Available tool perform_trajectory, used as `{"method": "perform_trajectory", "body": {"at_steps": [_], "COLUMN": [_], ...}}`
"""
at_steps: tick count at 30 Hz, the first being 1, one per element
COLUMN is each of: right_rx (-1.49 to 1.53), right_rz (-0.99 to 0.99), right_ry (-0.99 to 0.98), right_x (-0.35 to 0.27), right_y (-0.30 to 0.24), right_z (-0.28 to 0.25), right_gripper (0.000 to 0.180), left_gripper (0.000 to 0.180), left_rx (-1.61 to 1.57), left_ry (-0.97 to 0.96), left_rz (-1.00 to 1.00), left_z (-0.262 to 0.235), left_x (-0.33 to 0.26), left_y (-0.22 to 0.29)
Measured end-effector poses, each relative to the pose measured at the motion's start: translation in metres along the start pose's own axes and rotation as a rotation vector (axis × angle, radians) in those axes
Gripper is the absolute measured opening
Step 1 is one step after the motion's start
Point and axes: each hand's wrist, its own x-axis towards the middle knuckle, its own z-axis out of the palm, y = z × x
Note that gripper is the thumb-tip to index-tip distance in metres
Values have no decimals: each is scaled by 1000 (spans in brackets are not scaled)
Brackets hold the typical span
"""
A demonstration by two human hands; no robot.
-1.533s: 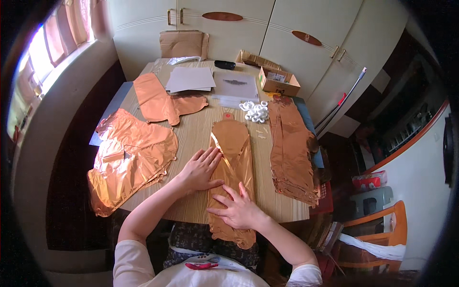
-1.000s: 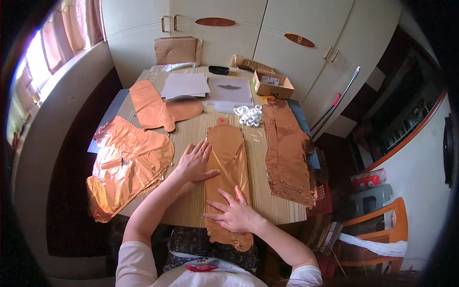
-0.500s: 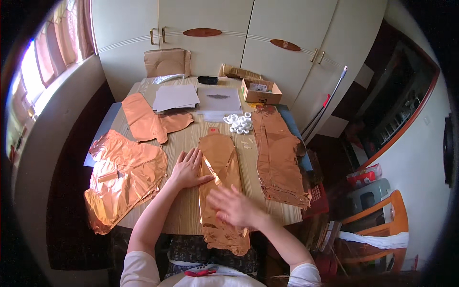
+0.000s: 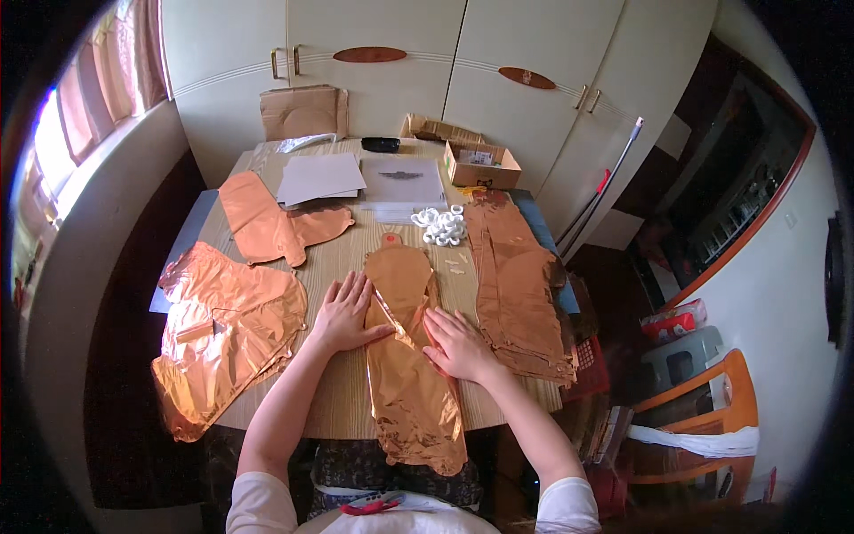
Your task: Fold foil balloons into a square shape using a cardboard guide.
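A folded copper-coloured foil balloon [image 4: 412, 392] lies flat in front of me, its lower end hanging over the table's near edge. A rounded tab with a red dot tops it. My left hand [image 4: 342, 316] rests flat on its left edge, fingers stretched, thumb pointing across the foil. On its right edge lies my right hand [image 4: 458, 345], fingers extended and palm down. Neither hand grips anything. Left of them spreads a crinkled, shiny foil balloon [image 4: 236, 325], with another folded foil piece [image 4: 267, 218] beyond it. To the right is a stack of flat foil balloons [image 4: 516, 285].
On the wooden table [image 4: 329, 392] sit white rings [image 4: 442, 225], white sheets [image 4: 320, 178], a clear plastic packet [image 4: 400, 182], a black tray [image 4: 381, 144] and a cardboard box [image 4: 482, 165]. A wooden chair [image 4: 734, 400] stands right; cabinets [image 4: 374, 27] line the back.
My right hand has moved up and right from above the foil's middle and now lies flat on its right edge. My left hand stays in place.
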Motion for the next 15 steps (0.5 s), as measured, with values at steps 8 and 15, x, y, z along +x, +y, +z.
{"method": "perform_trajectory", "body": {"at_steps": [8, 15], "right_rx": [-4, 193], "right_rz": [0, 79], "right_ry": [35, 125], "right_x": [0, 26], "right_y": [2, 14], "right_z": [2, 1], "right_gripper": [59, 54], "left_gripper": [98, 104], "left_rx": [-109, -65], "left_ry": [16, -19], "left_rz": [146, 220], "left_z": [-2, 7], "left_x": [-13, -19], "left_y": [41, 48]}}
